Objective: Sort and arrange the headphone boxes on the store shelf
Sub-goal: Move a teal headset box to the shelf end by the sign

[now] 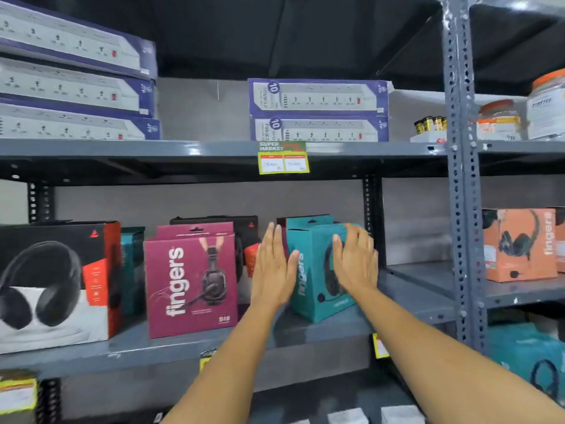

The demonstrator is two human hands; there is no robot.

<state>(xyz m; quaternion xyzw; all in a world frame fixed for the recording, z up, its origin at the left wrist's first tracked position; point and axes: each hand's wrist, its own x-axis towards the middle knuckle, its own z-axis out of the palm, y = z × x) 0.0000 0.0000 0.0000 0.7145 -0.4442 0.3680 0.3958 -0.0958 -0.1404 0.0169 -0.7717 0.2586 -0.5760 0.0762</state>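
Note:
A teal headphone box [315, 289] stands upright on the grey middle shelf [330, 327], turned at an angle. My left hand [273, 267] lies flat against its left side, fingers straight and up. My right hand [354, 261] rests spread on its front face and right edge. Neither hand wraps around the box. Left of it stands a magenta "fingers" box [191, 283], with another magenta box and black boxes [244, 237] behind. A large black and white headphone box [55, 286] stands at the far left, with a teal box [132, 270] behind it.
Purple power-strip boxes [318, 110] are stacked on the upper shelf, more at the left [73, 87]. A perforated steel upright [464, 179] divides the bays. An orange headphone box [519, 244] and jars [547, 105] fill the right bay. A price tag [282, 157] hangs from the upper shelf edge.

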